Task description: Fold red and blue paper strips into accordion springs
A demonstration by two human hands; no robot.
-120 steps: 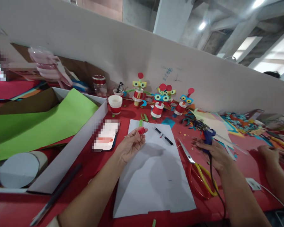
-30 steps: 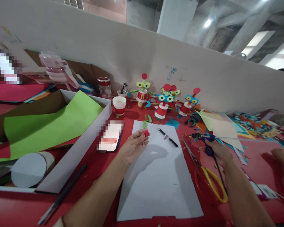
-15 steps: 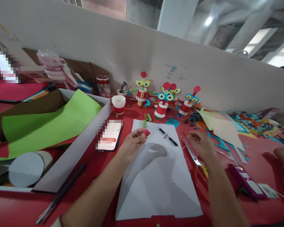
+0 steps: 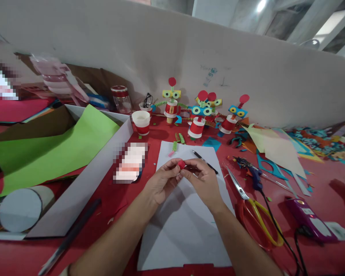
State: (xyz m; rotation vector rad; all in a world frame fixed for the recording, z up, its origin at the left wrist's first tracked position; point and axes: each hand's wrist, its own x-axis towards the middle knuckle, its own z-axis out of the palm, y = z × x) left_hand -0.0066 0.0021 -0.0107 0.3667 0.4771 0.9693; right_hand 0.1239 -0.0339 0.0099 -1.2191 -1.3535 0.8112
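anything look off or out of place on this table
Two things, mildly. The black glasses are propped in a small cup, an odd spot for eyewear. The blue glue gun lies directly on the table among paper scraps, with no stand visible, which looks untidy. I see no obvious spill or damage.

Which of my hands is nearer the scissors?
Right. Your right hand is left of the scissors, across a gap; your left hand is farther left, beyond the small red piece.
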